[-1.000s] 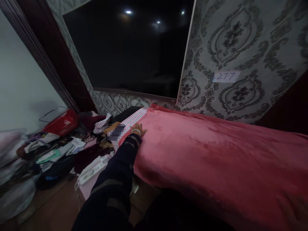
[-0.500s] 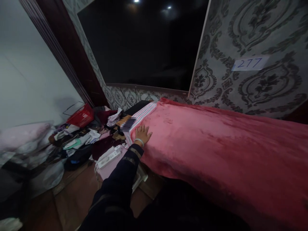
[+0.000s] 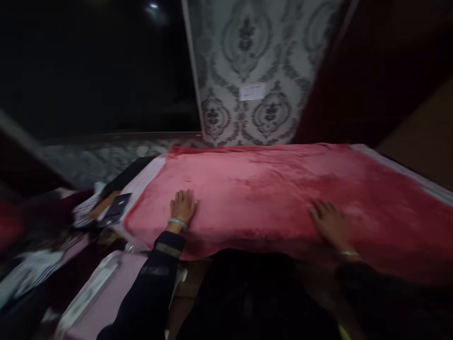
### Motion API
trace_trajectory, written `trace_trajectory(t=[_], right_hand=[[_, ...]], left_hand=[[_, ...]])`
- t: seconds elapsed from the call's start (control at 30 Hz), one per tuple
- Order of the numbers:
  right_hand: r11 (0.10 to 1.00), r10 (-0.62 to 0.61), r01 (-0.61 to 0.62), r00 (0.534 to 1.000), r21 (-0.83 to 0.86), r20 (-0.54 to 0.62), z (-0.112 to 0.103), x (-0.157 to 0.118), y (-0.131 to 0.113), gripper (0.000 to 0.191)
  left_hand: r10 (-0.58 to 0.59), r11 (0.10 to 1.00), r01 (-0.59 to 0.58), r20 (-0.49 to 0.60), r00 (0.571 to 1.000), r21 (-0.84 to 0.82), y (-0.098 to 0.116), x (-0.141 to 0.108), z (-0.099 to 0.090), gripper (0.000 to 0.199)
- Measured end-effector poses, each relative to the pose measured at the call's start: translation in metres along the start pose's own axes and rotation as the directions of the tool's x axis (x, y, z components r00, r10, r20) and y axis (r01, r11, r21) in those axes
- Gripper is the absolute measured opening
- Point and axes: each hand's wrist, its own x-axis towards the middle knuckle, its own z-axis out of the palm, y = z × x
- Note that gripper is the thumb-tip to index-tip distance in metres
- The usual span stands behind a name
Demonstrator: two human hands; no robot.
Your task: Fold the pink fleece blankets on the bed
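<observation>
Cloth (image 3: 244, 184), red, lies draped over striped fabric (image 3: 146, 175); left hand (image 3: 182, 208) and right hand (image 3: 331, 221) rest palm-down, fingers spread, grasping nothing (right one blurred). Uneven pushing could ruck it into creases.

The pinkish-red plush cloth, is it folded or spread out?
Spread out: the pinkish-red plush cloth lies broad and mostly flat, with the left hand and right hand on top.

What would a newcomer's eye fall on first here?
Probably the pink-red blanket, spread wide across the middle, with the left hand flat on its left part and the right hand, slightly blurred, on it further right. Next would come the big dark screen at upper left, then the jumbled clothes at lower left.
</observation>
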Motion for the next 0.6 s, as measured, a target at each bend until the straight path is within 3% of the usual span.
trace_trajectory(t=[0.1, 0.2, 0.3, 0.47, 0.53, 0.6], right_hand=[[0.997, 0.075, -0.075, 0.995, 0.008, 0.065, -0.019, 0.008, -0.014, 0.05], [0.994, 0.11, -0.112, 0.989, 0.014, 0.101, -0.027, 0.013, -0.015, 0.05], [0.993, 0.109, -0.115, 0.982, 0.034, 0.157, -0.028, 0.016, -0.01, 0.052], [0.997, 0.035, -0.049, 0.978, 0.065, 0.204, -0.031, 0.019, 0.018, 0.056], [0.994, 0.091, -0.099, 0.982, 0.043, 0.164, -0.032, 0.02, 0.042, 0.056], [0.974, 0.223, -0.225, 0.966, 0.002, 0.129, -0.034, 0.02, 0.072, 0.057]], left_hand=[[0.196, 0.98, -0.196, 0.009, 0.981, -0.017, 0.05, -0.004, 0.014, 0.064], [0.258, 0.965, -0.256, -0.03, 0.966, 0.052, 0.077, -0.01, 0.028, 0.059], [0.271, 0.96, -0.262, -0.097, 0.958, 0.095, 0.082, -0.01, 0.034, 0.058], [0.3, 0.952, -0.29, -0.105, 0.948, 0.094, 0.077, -0.006, 0.033, 0.061], [0.317, 0.948, -0.307, -0.139, 0.938, 0.086, 0.076, -0.006, 0.034, 0.059], [0.345, 0.938, -0.338, -0.168, 0.923, 0.069, 0.074, -0.006, 0.036, 0.056]])
